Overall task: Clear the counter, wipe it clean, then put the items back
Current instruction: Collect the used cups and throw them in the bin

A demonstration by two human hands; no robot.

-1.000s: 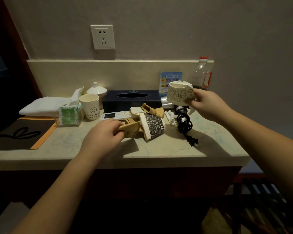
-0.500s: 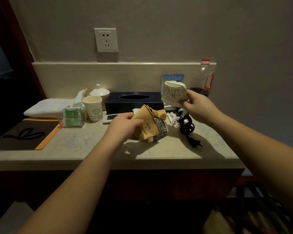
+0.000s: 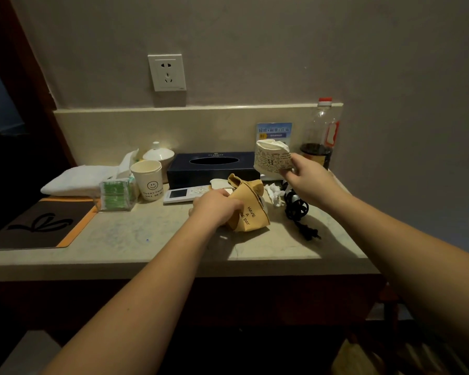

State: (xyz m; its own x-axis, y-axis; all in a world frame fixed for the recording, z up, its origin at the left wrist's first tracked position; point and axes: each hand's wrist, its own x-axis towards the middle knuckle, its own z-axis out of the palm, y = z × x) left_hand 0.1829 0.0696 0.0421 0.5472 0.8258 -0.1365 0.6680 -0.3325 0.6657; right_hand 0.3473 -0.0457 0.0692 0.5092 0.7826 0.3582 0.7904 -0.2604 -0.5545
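- In front of the black tissue box [image 3: 213,166], your left hand [image 3: 217,208] grips the tan paper sleeve [image 3: 248,208], fingers curled round its left side; it sits on the counter [image 3: 136,234] with a dark printed cup tucked inside.
- A second ago that sleeve lay flat with the dark cup spilling out to the right; you have since gathered the two into one upright bundle, so it can go off the counter in a single lift.
- Right of the tissue box, your right hand [image 3: 307,180] holds the crumpled white cup [image 3: 271,158] in the air, pinched at its lower edge, much where it was a second ago.
- Clearing has barely begun. Against the tissue box's front lies the remote [image 3: 186,194]; to its left stand the smiley cup [image 3: 148,180], the green packets [image 3: 117,193] and folded towel [image 3: 76,180]; to its right lie crumpled tissue [image 3: 274,192], the black cord [image 3: 295,204] and the bottle [image 3: 318,136].
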